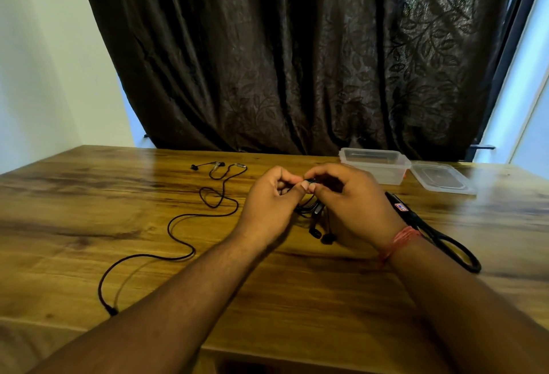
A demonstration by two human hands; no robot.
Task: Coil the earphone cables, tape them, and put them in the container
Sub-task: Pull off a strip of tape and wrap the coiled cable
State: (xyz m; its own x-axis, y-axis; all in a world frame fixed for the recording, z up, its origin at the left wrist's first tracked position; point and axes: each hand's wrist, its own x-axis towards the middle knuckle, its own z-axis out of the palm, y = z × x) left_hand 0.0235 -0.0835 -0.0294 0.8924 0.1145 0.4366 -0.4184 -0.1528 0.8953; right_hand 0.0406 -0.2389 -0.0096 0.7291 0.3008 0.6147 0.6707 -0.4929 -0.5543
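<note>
Near the middle of the frame both hands meet above the wooden table (89, 210), each pinching the same bundle of black earphone cable. The left hand (271, 204) has its fingers curled inward and its thumb pressed against the top of the coiled earphone cable (312, 209), while the right hand (353, 204) grips the same spot from the other side, thumb tips of the two hands almost touching. Below the pinch, loops of the cable hang between the palms, and two dark earbuds (322, 235) dangle at the bottom, just above or on the table; the blur there makes it hard to say which. A red thread band (399, 240) circles the right wrist. To the left of the hands a second earphone cable (178, 225) lies loose and uncoiled on the table, snaking from the lower left of the frame up to its earbuds near the table's far edge, well apart from the hands. In the upper right part of the table stands a clear plastic container (375, 166), open, with its lid (442, 179) lying flat just beside it on the right. Right of the right wrist lies a long black object with a looped end (436, 231) bearing a small red and blue label; what it is cannot be told. A dark patterned curtain (297, 56) hangs behind the table.
</note>
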